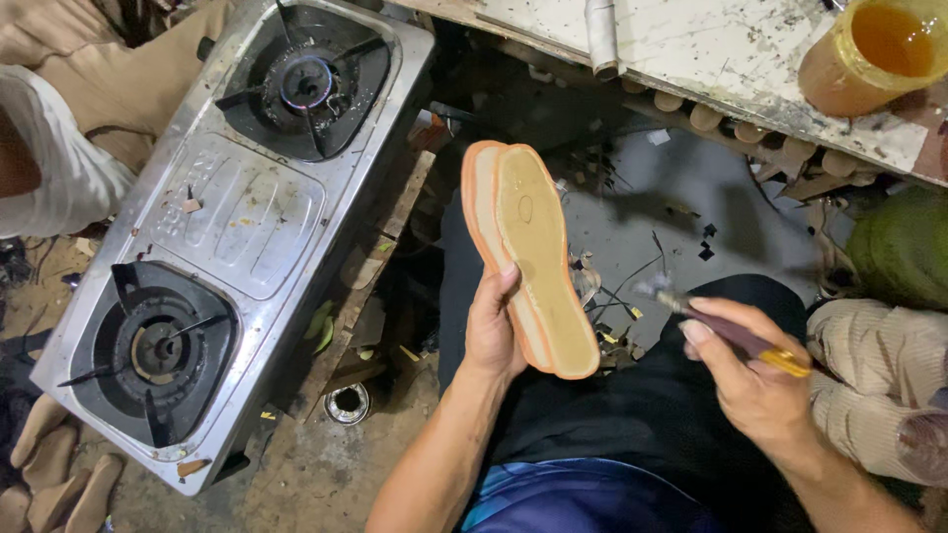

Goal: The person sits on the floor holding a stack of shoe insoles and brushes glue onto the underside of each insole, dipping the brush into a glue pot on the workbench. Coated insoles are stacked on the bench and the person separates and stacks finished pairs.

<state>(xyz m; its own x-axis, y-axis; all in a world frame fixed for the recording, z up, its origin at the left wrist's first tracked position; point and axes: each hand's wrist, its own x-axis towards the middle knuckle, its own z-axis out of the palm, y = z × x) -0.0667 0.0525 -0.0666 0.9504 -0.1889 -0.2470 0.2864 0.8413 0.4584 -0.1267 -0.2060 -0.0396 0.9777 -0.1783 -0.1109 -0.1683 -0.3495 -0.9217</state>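
Observation:
My left hand (494, 331) grips an orange-edged shoe sole (528, 252) with a tan top face, holding it upright over my dark trousers. A small brush (726, 331) with a dark handle and a yellow end rests in my right hand (755, 380). Its bristle tip, blurred, points toward the sole and sits just to the right of it, apart from it.
A steel two-burner gas stove (232, 212) lies on the left. A jar of amber glue (874, 54) stands on a stained white board (731, 49) at the top right. Tan sole pieces (59, 474) lie at the bottom left, stacked cream soles (879, 380) at the right.

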